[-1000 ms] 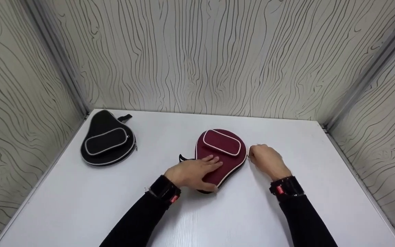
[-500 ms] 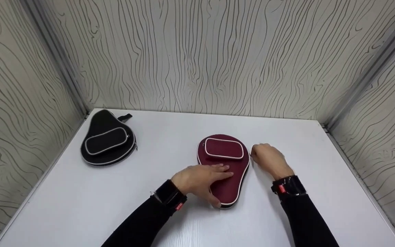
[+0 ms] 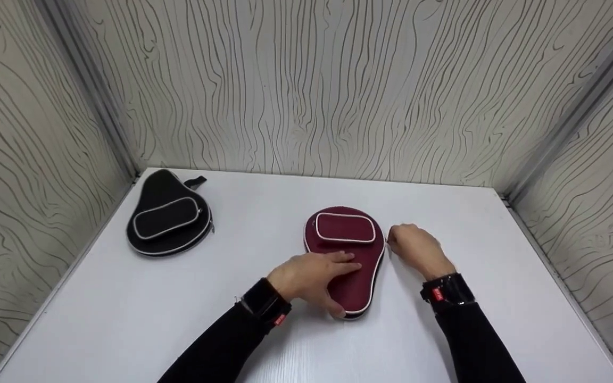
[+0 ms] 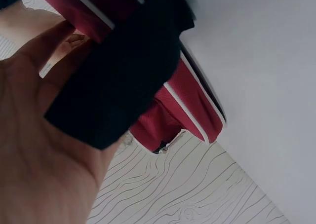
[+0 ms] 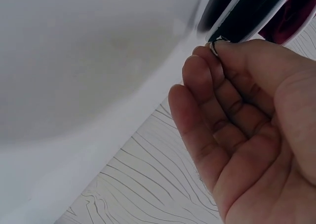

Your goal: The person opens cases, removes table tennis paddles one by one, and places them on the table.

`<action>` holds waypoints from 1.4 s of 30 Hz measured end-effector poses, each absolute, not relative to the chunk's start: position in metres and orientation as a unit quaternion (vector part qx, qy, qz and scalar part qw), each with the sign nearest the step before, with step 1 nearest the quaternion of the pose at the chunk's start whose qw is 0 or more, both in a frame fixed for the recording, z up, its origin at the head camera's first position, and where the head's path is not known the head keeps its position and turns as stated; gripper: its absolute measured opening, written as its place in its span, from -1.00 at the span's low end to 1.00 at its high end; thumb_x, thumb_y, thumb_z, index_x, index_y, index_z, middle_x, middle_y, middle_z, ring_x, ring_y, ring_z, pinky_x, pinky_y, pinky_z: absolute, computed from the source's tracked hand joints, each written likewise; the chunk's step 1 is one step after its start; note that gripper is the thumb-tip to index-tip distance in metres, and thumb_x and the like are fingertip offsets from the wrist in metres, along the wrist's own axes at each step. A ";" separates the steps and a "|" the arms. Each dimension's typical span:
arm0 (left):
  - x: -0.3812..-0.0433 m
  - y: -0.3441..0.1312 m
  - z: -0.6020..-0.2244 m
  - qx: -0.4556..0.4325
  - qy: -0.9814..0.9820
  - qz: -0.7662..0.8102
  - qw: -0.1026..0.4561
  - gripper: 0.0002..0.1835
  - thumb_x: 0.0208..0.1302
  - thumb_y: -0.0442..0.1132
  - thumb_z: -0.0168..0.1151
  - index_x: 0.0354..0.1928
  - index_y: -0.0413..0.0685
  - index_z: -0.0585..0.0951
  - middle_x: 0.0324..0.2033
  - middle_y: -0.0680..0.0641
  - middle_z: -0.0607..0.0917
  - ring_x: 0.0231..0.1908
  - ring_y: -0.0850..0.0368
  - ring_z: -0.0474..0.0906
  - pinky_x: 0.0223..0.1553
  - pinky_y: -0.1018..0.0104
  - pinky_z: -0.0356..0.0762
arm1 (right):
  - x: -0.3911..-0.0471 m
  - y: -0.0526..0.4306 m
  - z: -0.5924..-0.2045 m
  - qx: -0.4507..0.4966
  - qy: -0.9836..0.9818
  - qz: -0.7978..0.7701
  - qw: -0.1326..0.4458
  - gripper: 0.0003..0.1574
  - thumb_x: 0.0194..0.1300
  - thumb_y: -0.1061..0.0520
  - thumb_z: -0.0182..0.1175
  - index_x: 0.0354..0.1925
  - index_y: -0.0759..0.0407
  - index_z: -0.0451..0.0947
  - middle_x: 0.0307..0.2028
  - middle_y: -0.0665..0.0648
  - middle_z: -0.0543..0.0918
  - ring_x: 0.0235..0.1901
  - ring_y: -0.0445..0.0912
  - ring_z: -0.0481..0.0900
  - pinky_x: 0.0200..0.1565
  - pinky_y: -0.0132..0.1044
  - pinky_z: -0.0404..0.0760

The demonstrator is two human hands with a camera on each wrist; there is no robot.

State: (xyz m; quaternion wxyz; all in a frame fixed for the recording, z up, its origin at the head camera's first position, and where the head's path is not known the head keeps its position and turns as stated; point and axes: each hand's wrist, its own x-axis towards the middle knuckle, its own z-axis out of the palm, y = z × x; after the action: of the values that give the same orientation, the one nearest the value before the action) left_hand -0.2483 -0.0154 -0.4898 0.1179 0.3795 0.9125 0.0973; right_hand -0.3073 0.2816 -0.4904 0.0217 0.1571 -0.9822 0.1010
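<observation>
A maroon table tennis paddle case with white piping and a front pocket lies flat on the white table, its narrow end toward me. My left hand rests on its left side, fingers spread over the front and thumb at the narrow end's edge. In the left wrist view a black strap of the case hangs before the palm. At the case's right edge my right hand pinches a small metal zipper pull between thumb and forefinger. The case's black side shows beside the pull in the right wrist view.
A black paddle case with grey piping lies at the back left of the table, with its own strap sticking out. Panels with a wood-grain pattern stand behind and on both sides.
The maroon case has turned, its narrow end swinging right and toward me, and my left hand moved with it. My right hand stays at the right edge, almost unmoved.
</observation>
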 end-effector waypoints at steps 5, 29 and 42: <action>-0.252 -0.017 -0.492 0.363 0.920 0.105 0.105 0.15 0.33 0.40 0.66 0.87 0.44 0.34 0.88 0.14 0.32 0.80 0.09 0.40 0.67 -0.02 0.65 | -0.306 0.275 -0.491 0.173 -0.979 0.103 0.024 -0.75 0.51 0.32 0.38 -0.38 0.16 0.73 -0.39 0.11 0.75 -0.41 -0.07 0.57 -0.41 -0.07 0.67; -0.263 -0.026 -0.499 0.324 0.937 0.117 0.062 0.13 0.34 0.40 0.66 0.85 0.31 0.40 0.83 0.03 0.43 0.73 0.00 0.52 0.63 0.04 0.70 | -0.294 0.244 -0.491 0.213 -0.973 0.087 0.029 -0.81 0.55 0.28 0.44 -0.30 0.15 0.78 -0.31 0.15 0.85 -0.34 0.00 0.76 -0.27 0.05 0.83; -0.273 -0.033 -0.501 0.294 0.947 0.118 0.051 0.13 0.39 0.42 0.62 0.86 0.24 0.37 0.84 -0.04 0.40 0.75 -0.14 0.49 0.68 -0.13 0.65 | -0.286 0.230 -0.491 0.248 -0.965 0.083 0.032 -0.91 0.54 0.26 0.52 -0.21 0.16 0.84 -0.26 0.13 0.88 -0.25 0.02 0.84 -0.18 0.05 0.88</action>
State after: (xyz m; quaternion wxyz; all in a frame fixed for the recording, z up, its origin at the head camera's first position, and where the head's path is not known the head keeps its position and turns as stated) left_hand -0.2727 -0.0335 -0.5008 0.0510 0.2944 0.9471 0.1175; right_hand -0.2860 0.2302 -0.4909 0.0321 0.2478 -0.9647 0.0832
